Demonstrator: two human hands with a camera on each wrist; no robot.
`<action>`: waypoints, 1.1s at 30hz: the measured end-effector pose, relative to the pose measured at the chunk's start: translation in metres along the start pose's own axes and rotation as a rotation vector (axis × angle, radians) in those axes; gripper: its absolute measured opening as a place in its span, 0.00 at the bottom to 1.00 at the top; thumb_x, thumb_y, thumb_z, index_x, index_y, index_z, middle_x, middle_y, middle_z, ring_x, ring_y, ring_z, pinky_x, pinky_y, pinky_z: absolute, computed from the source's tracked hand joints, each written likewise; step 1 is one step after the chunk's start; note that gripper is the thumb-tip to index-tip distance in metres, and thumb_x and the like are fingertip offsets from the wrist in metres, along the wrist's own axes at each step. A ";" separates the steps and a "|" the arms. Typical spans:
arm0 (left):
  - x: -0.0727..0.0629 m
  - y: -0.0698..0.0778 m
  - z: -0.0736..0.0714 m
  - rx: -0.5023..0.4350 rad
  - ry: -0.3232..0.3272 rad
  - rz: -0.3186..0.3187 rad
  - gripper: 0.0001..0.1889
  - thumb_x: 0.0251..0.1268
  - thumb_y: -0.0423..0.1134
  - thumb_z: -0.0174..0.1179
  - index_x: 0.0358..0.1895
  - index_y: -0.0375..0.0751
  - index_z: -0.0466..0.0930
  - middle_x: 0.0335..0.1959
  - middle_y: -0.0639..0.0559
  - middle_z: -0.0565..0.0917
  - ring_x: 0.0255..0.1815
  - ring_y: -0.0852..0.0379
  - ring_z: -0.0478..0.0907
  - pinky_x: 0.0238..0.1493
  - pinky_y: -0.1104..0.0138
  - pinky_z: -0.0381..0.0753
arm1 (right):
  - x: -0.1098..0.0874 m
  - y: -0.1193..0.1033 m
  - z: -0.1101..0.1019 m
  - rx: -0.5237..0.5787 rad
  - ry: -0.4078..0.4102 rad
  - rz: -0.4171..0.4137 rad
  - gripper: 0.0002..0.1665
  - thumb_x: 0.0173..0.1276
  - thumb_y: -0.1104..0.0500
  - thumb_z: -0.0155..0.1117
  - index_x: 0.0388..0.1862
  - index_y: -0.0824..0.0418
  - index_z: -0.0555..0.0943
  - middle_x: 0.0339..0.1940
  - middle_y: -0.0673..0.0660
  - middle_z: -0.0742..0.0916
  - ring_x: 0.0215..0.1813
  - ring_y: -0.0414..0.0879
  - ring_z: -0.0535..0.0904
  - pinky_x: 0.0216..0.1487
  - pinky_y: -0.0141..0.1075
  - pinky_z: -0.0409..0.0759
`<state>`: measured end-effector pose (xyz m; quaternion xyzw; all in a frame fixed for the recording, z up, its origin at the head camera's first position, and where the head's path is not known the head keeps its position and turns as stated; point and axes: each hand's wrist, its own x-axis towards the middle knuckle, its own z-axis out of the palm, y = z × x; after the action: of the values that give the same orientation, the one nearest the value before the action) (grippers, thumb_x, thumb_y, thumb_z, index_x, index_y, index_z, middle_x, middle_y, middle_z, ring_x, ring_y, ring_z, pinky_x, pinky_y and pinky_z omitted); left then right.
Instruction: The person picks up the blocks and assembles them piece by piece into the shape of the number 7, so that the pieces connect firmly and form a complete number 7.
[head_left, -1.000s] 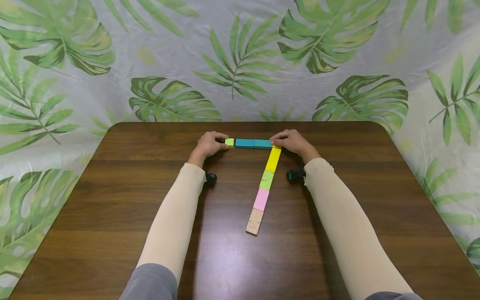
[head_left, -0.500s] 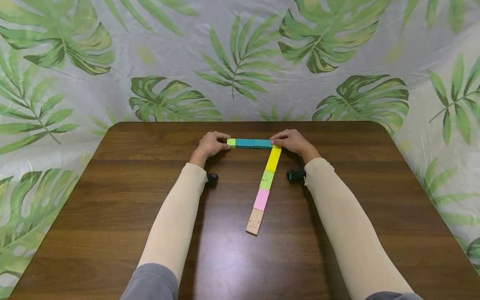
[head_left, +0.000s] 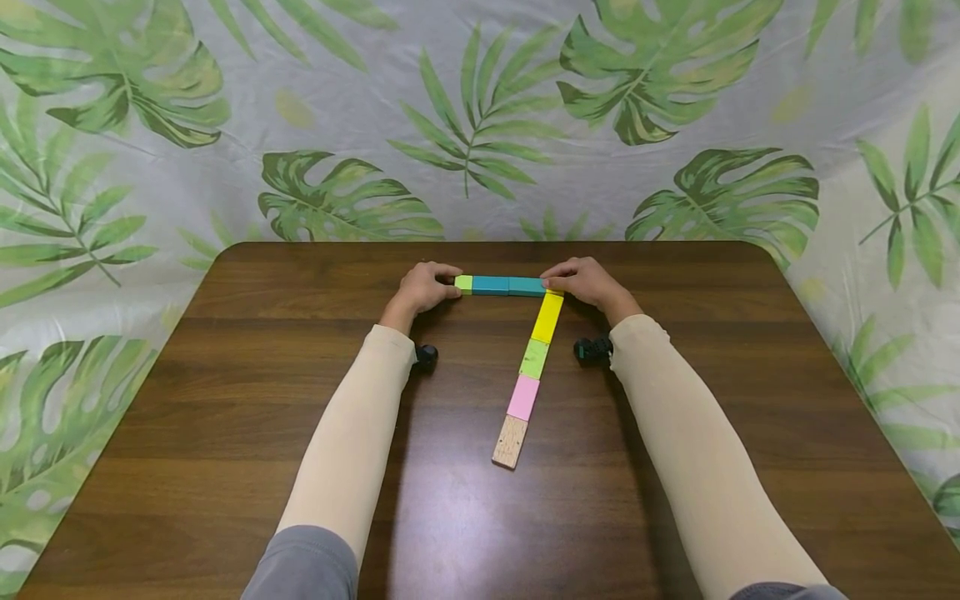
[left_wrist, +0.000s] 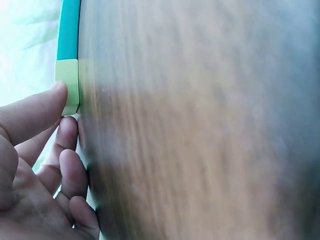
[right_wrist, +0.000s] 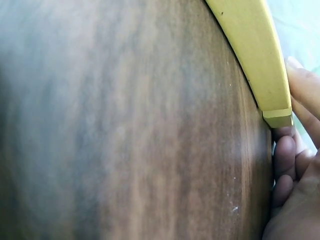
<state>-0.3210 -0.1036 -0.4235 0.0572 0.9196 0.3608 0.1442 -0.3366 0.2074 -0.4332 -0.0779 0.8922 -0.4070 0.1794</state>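
Near the table's far edge, my left hand pinches a small light green block. That block meets a teal block, with a second teal block in line to its right. At the row's right end my right hand pinches the corner where the yellow block begins, its thumb along the yellow end in the right wrist view; the fingers cover part of this corner. From there the strip slants nearer: yellow, a lime green block, a pink block and a bare wood block.
The brown wooden table carries the whole chain of blocks. A leaf-print cloth hangs behind its far edge. Dark wrist cameras sit inside each wrist.
The left hand has slid the light green block to the right, closing the gap to the teal block. The right hand has stayed in place at the corner.
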 end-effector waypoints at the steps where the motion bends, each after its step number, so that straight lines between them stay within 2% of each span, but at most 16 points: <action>1: 0.000 0.000 0.000 -0.003 -0.002 0.000 0.24 0.69 0.42 0.61 0.68 0.50 0.75 0.65 0.45 0.76 0.71 0.44 0.66 0.74 0.50 0.58 | 0.000 0.000 0.000 0.000 -0.002 -0.002 0.22 0.74 0.52 0.60 0.62 0.61 0.81 0.69 0.63 0.73 0.69 0.60 0.66 0.69 0.53 0.69; 9: 0.001 -0.002 0.002 -0.008 -0.004 0.001 0.24 0.70 0.42 0.61 0.68 0.51 0.75 0.64 0.46 0.77 0.68 0.45 0.68 0.73 0.50 0.59 | -0.002 0.000 0.000 -0.007 0.009 -0.019 0.21 0.73 0.49 0.60 0.59 0.57 0.83 0.70 0.65 0.73 0.69 0.61 0.66 0.69 0.53 0.69; 16: 0.001 -0.002 0.003 -0.023 0.005 0.000 0.24 0.70 0.42 0.61 0.68 0.51 0.75 0.64 0.46 0.78 0.68 0.45 0.69 0.73 0.50 0.59 | -0.001 0.001 0.000 0.015 -0.003 -0.002 0.22 0.74 0.51 0.60 0.61 0.59 0.82 0.71 0.63 0.73 0.72 0.60 0.64 0.72 0.54 0.66; 22: -0.001 -0.002 0.003 -0.032 0.003 -0.006 0.26 0.70 0.42 0.61 0.70 0.52 0.72 0.64 0.46 0.77 0.68 0.44 0.69 0.74 0.49 0.57 | -0.003 0.000 0.000 -0.006 -0.001 -0.021 0.23 0.73 0.46 0.60 0.60 0.57 0.83 0.72 0.66 0.71 0.72 0.62 0.64 0.71 0.55 0.67; 28: -0.002 -0.002 0.003 -0.040 0.003 -0.008 0.25 0.70 0.41 0.61 0.69 0.52 0.73 0.64 0.46 0.77 0.67 0.45 0.69 0.74 0.50 0.58 | 0.001 0.001 0.001 0.001 -0.014 -0.008 0.25 0.74 0.48 0.59 0.63 0.60 0.80 0.73 0.65 0.70 0.75 0.62 0.61 0.74 0.55 0.64; 33: -0.002 -0.002 0.002 -0.043 0.001 -0.010 0.25 0.70 0.41 0.61 0.70 0.52 0.73 0.64 0.46 0.77 0.68 0.44 0.69 0.75 0.49 0.56 | 0.002 0.001 0.000 -0.018 -0.013 0.000 0.25 0.76 0.48 0.57 0.64 0.59 0.80 0.74 0.64 0.70 0.75 0.62 0.61 0.74 0.56 0.64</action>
<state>-0.3183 -0.1039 -0.4261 0.0491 0.9120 0.3800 0.1467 -0.3382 0.2074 -0.4343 -0.0822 0.8946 -0.3986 0.1847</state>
